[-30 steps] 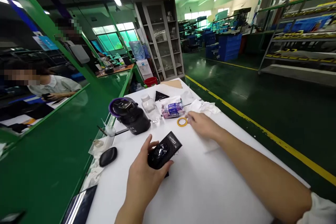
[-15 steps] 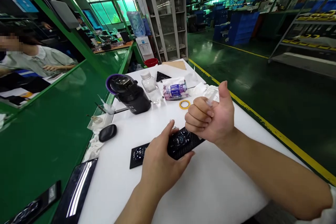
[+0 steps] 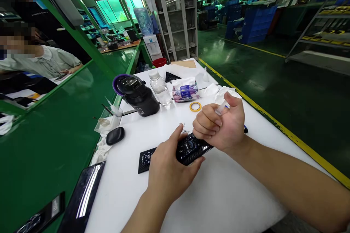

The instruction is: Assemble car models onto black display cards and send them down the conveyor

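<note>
My left hand [image 3: 171, 167] is closed around a black glossy panel [image 3: 188, 147], thumb along the near edge and fingers over the far one. The panel has raised moulded shapes and a woven carbon-like pattern. Its left end [image 3: 144, 159] shows past my hand, low over the white table. Above the panel's right end, my right hand [image 3: 218, 125] is curled into a fist with the thumb up. A clear, syringe-like plastic tube [image 3: 220, 110] sticks out of its top beside the thumb; its lower part is hidden. Thin dark scraps [image 3: 184, 129] lie just beyond the panel.
On the white table [image 3: 232, 189] stand a black flask [image 3: 142, 98] and a clear bottle [image 3: 161, 89]. Nearby are a wipes pack [image 3: 185, 91], yellow tape roll [image 3: 195, 106], white tissue [image 3: 222, 93] and black mouse-shaped case [image 3: 115, 135]. Dark glossy panels [image 3: 82, 196] lie left. A co-worker [image 3: 46, 58] sits beyond.
The camera view has shifted slightly, so the scene sits a little to the right. My right thumb has tipped lower towards the clear tube. Both hands keep their holds.
</note>
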The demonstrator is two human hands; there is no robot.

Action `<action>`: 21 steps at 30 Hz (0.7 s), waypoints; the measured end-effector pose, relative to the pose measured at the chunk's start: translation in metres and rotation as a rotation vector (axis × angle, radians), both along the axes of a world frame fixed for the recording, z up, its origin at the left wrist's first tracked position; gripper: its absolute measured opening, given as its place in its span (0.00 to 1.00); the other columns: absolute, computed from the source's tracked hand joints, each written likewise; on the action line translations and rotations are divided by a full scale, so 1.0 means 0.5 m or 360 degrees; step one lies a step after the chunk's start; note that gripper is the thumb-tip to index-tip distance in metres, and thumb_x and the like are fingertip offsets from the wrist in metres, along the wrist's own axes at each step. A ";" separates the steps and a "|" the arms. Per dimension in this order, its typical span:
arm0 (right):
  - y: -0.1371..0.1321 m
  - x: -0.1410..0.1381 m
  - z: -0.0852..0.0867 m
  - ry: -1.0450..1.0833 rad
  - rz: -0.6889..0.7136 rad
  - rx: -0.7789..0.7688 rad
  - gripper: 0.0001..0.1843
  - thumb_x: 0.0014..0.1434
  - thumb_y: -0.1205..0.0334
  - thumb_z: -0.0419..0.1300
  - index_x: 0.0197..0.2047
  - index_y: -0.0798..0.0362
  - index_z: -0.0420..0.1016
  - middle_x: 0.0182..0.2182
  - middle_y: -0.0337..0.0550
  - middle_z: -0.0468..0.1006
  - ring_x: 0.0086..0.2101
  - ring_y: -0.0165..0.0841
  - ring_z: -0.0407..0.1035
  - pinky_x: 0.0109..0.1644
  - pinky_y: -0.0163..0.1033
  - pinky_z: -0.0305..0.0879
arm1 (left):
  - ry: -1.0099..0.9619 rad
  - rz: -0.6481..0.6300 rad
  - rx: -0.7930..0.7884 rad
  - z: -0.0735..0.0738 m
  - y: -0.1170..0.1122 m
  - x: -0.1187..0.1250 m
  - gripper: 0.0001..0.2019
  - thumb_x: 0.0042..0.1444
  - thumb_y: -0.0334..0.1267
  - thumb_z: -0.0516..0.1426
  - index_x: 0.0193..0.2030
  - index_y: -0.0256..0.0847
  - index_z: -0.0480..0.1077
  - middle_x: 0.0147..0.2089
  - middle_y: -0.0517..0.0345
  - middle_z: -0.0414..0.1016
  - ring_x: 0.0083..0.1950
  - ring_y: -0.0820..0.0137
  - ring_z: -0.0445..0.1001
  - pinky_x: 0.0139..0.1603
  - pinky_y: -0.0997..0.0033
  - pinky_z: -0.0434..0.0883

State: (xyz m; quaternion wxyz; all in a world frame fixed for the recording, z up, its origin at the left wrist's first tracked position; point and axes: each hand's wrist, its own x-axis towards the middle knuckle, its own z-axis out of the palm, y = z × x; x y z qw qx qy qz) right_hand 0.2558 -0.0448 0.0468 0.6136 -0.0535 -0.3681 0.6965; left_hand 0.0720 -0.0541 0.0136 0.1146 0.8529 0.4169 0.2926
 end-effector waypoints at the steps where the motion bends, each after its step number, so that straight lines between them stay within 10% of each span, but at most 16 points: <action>1: 0.000 0.000 0.000 -0.0015 0.0000 0.0012 0.31 0.59 0.39 0.52 0.15 0.51 0.51 0.12 0.33 0.47 0.15 0.27 0.43 0.19 0.33 0.44 | 0.0001 0.0001 -0.0001 0.000 0.000 0.000 0.45 0.46 0.45 0.69 0.68 0.51 0.51 0.53 0.57 0.79 0.47 0.60 0.80 0.48 0.57 0.76; 21: -0.006 -0.017 -0.024 0.0084 0.0084 -0.0020 0.30 0.63 0.40 0.48 0.18 0.51 0.49 0.14 0.34 0.45 0.18 0.28 0.42 0.23 0.37 0.43 | -0.0082 0.0135 -0.0272 -0.043 -0.001 -0.001 0.51 0.33 0.47 0.71 0.68 0.44 0.60 0.53 0.44 0.77 0.50 0.48 0.76 0.54 0.45 0.74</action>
